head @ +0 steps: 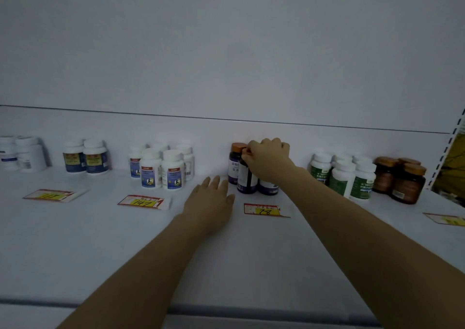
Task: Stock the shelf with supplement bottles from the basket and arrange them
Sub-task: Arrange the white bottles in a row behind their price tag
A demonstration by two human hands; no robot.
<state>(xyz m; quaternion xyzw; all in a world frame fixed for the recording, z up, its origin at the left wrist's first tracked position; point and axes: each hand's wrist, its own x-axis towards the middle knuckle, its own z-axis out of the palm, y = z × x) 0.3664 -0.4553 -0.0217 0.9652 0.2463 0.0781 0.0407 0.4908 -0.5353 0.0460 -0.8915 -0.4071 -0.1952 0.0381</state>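
SITE: you are facing a retail shop display | EVIDENCE 1: white shelf point(75, 240) with white back panel point(226, 52) | EVIDENCE 2: supplement bottles point(161, 169) grouped by product, labels toward you | EVIDENCE 3: handwritten yellow price tags point(141, 202) lying in front of the groups | EVIDENCE 4: slotted shelving upright point(449, 150) at your right

Both bare forearms reach forward. The left hand point(212, 199) is flat, palm down, with its fingers straight and slightly spread. The right hand point(269, 157), farther forward, curls its fingers down and pinches the top of a dark bottle point(246, 177).
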